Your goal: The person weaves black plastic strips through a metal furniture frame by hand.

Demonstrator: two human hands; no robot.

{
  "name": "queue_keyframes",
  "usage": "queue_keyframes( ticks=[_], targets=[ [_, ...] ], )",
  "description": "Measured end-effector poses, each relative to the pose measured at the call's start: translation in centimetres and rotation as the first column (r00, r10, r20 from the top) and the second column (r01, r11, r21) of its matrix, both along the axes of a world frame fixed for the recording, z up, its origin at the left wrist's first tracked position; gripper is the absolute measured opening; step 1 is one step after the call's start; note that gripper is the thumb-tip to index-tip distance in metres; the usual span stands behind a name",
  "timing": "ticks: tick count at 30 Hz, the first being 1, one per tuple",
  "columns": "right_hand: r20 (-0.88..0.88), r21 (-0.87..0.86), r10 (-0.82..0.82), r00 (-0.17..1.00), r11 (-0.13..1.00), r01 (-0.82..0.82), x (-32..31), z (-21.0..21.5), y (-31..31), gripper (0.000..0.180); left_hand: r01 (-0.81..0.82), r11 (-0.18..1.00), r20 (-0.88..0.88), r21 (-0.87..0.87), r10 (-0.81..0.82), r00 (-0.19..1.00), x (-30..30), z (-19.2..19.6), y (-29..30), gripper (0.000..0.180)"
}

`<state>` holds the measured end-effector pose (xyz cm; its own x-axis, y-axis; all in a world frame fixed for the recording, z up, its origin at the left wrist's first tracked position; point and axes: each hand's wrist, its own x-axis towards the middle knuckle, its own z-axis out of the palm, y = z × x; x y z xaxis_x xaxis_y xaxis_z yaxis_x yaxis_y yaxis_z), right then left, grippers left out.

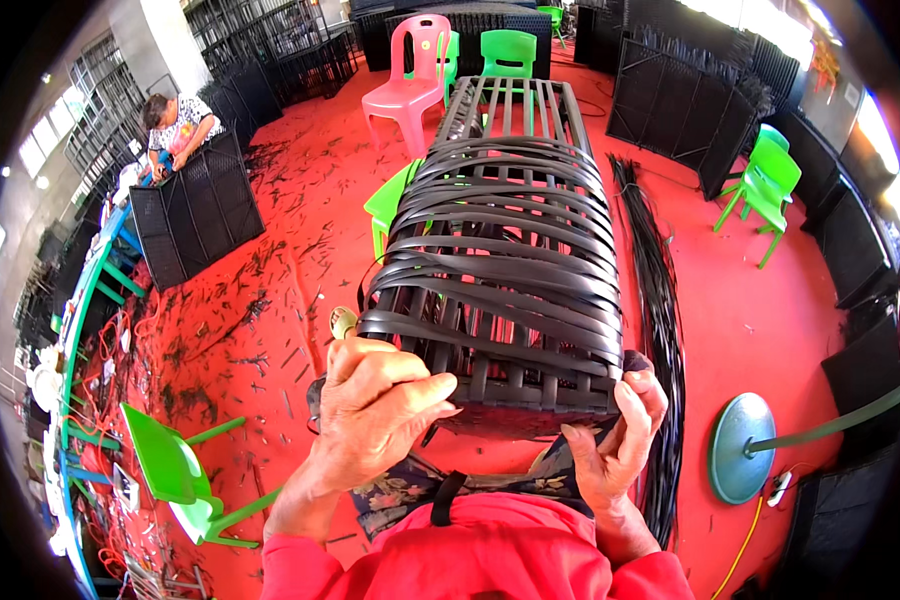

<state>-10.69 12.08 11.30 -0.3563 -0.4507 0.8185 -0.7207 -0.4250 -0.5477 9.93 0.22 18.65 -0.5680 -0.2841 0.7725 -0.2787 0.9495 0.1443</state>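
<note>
A long black slatted frame stretches away from my lap, with loose flat black plastic strips lying in curves across its top. Its near end shows a row of strips woven over and under. At the left near corner is my left hand, closed, thumb pressed to the curled fingers; a dark strip end seems to poke out below the thumb. My right hand curls at the right near corner, fingertips against the edge. What lies inside its fingers is hidden.
Right of the frame a bundle of black strips lies on the red floor. Green chairs and a pink chair stand around. A round teal base with a pole is at right. Far left, a person handles a black woven panel.
</note>
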Motion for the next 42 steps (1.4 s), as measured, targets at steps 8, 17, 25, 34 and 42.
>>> queue_keyframes(
  ticks=[8, 17, 25, 34, 42],
  targets=[
    [0.008, 0.008, 0.136, 0.991, 0.991, -0.136, -0.7, 1.7, -0.5, 0.046, -0.071, 0.996, 0.186, -0.051, 0.079, 0.979, -2.7, 1.3, 2.0, 0.044],
    [0.248, -0.083, 0.232, 0.941, 0.972, -0.218, -0.7, -0.5, -0.6, 0.048, -0.002, 0.996, 0.107, 0.089, -0.008, 0.994, -3.6, 1.7, 1.7, 0.028],
    [0.105, -0.184, 0.099, 0.989, 0.980, -0.079, 0.1, -1.7, -2.1, 0.064, -0.022, 1.000, 0.097, 0.001, 0.021, 0.995, -3.7, 1.5, 2.0, 0.028],
    [0.026, -0.058, 0.110, 0.994, 0.992, -0.108, 0.3, -4.0, -4.0, 0.089, -0.296, 0.883, -0.038, -0.365, 0.303, 0.952, -2.2, -1.6, 1.5, 0.057],
    [-0.010, -0.072, 0.090, 0.996, 0.993, -0.091, -1.0, -4.9, -3.6, 0.093, -0.163, 0.840, -0.297, 0.518, 0.355, 0.886, -1.8, -6.7, 2.1, 0.133]
  ],
)
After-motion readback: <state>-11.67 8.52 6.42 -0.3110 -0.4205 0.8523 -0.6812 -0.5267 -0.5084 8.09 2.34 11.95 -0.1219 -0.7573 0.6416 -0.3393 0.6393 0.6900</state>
